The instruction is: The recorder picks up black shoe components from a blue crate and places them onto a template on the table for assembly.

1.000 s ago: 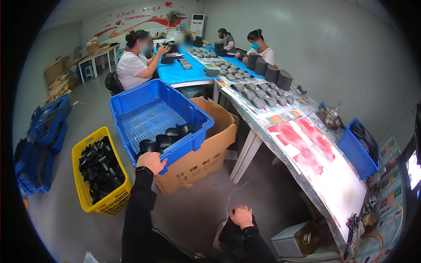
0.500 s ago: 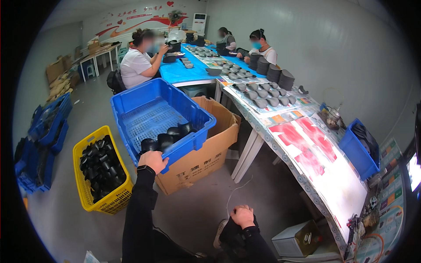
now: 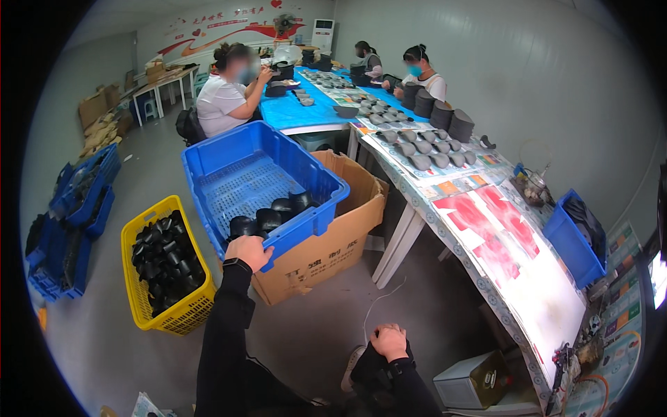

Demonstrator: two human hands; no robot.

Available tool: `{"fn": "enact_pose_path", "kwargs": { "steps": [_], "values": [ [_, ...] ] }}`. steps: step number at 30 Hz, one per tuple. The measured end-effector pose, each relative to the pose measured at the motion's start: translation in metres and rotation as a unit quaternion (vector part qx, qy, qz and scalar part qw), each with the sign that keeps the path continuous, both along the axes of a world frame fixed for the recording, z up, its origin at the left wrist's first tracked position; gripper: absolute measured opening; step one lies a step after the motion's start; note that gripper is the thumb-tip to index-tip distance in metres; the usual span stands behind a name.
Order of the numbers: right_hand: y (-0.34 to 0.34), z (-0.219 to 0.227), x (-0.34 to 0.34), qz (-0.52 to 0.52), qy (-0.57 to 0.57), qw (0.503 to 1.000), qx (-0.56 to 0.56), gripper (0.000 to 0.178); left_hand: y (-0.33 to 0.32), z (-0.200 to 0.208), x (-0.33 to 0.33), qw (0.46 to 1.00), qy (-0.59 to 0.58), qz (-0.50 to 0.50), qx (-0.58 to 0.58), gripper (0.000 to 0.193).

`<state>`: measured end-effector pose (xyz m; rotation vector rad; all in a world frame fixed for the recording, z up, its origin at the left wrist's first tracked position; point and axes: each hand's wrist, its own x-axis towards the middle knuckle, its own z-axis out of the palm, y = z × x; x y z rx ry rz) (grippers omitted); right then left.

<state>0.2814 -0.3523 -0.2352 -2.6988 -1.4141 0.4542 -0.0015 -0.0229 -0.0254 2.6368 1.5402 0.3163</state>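
Blue plastic crate (image 3: 243, 182) sits just left of the frame's centre, over a cardboard box (image 3: 313, 267); curved black pieces (image 3: 269, 219) gather in its near end. Left hand (image 3: 250, 253) clamped on its near rim. Right hand (image 3: 390, 342), lower centre, rests on a dark-clothed knee (image 3: 368, 368); cannot tell if fingers are together. Yellow basket (image 3: 179, 320), lower left, holds black pieces.

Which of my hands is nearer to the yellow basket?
Left. Your left hand is on the near corner of the blue crate, just right of the yellow basket; your right hand rests on your knee, farther right.
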Motion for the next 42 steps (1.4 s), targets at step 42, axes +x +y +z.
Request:
{"fn": "enact_pose_path", "kwargs": {
  "steps": [42],
  "values": [
    [-0.0003, -0.0030, 0.0011, 0.002, -0.009, 1.000, -0.002, 0.034, 0.0042, -0.0031, -0.0008, 1.000, 0.006, 0.001, 0.003, 0.037]
  ]
}}
